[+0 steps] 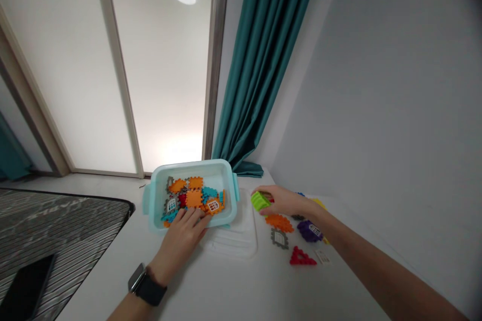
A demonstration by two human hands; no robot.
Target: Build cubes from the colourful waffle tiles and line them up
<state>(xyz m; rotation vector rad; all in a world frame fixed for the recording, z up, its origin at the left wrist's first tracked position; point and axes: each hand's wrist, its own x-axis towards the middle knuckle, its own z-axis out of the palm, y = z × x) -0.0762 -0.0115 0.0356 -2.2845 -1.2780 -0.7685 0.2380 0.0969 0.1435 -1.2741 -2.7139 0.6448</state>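
A light-teal plastic bin (196, 163) holds a jumble of orange, blue, grey and red interlocking plastic tiles (194, 198). My left hand (188, 225) lies across its near rim, fingers stretched out over the tiles; their tips are partly hidden. Over the table to the right, my right hand (276, 200) is closed on a lime-green building piece (259, 201). Just below it lie an orange tile (279, 222) and a grey window-frame tile (279, 238). A purple tile with a white window (310, 231) and a red triangle (302, 257) are under my right forearm's side.
A clear lid (237, 241) lies flat beside the bin on the white table (226, 291). A small white window piece (323, 257) is near the red triangle. A teal curtain (263, 60) and grey wall (391, 95) bound the right; a black device (28, 286) rests on the striped mat.
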